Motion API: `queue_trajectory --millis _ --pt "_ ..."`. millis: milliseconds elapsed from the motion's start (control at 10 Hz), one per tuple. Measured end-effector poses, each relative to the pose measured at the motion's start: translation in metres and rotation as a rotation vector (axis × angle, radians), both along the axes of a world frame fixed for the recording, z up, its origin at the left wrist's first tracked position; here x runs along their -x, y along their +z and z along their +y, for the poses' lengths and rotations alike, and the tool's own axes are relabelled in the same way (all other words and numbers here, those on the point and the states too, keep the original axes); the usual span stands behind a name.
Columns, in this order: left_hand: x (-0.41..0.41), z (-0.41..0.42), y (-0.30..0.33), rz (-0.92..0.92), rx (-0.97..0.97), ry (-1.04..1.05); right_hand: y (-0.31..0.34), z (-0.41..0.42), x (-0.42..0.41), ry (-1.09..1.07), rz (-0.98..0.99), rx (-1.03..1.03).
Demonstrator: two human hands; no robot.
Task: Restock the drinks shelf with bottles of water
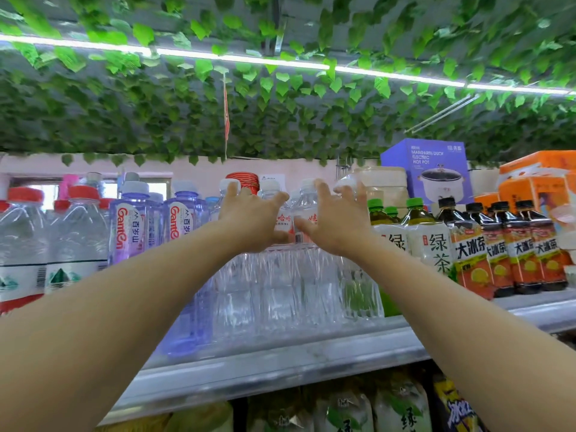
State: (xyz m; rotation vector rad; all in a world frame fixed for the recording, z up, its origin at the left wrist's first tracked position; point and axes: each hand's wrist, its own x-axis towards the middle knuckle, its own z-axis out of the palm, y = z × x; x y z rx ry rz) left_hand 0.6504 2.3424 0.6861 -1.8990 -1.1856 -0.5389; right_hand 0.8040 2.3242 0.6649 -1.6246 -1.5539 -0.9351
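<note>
Both hands are reaching up to the drinks shelf [280, 363], a smooth metal ledge. The left hand [249, 219] and right hand [335, 222] are pressing on clear, ribbed plastic water bottles [293, 275] with fingers spread wide — thumbs nearly meeting over the red-and-white labels. The bottles are standing upright, caps pointing up, at the shelf's front edge between violet-tinted bottles [184, 275] and green tea bottles [433, 241].
</note>
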Motion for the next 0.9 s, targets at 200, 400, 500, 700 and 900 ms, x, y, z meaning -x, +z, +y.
queue_trajectory --millis 200,400,500,700,900 --pt "-0.001 0.001 -0.001 -0.003 -0.003 0.002 0.003 0.003 0.001 0.003 0.021 0.065" --pt "-0.001 0.001 -0.001 -0.01 0.009 0.01 0.002 0.001 -0.001 0.079 0.049 0.095" --pt "-0.002 0.0 -0.002 -0.008 0.006 0.013 0.0 0.0 -0.001 0.111 0.073 0.087" --pt "-0.001 -0.006 -0.005 -0.046 0.034 0.016 -0.009 0.003 -0.004 0.162 0.069 0.022" --pt "0.013 -0.018 -0.026 -0.148 -0.066 -0.065 -0.025 -0.007 -0.001 0.228 0.127 -0.149"
